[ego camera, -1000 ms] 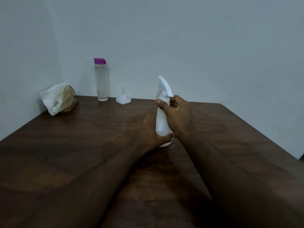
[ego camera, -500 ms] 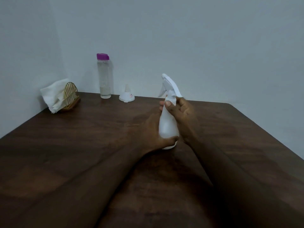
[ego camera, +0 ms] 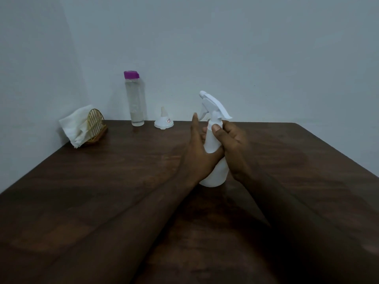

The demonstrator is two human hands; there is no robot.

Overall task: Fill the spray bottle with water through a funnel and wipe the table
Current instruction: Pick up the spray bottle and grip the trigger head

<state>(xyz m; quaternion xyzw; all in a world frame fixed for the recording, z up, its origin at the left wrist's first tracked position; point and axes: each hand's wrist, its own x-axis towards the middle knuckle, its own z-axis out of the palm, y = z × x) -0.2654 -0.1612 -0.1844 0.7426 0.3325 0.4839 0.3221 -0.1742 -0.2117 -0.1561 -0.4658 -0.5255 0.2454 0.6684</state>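
Head view: the spray bottle (ego camera: 216, 177) stands upright near the middle of the table (ego camera: 102, 191), with its trigger head (ego camera: 213, 105) on. The left hand (ego camera: 196, 156) wraps the white body, one finger sticking up free. The right hand (ego camera: 235, 148) pinches the neck just under the head, thumb in front. I judge this to be the opening step, unscrewing the head. The next move calls for twisting it off while the body is held steady, then fetching the funnel (ego camera: 164, 120). It sits mouth-down by the capped water bottle (ego camera: 135, 99) at the far edge, near the tissues (ego camera: 75, 128).
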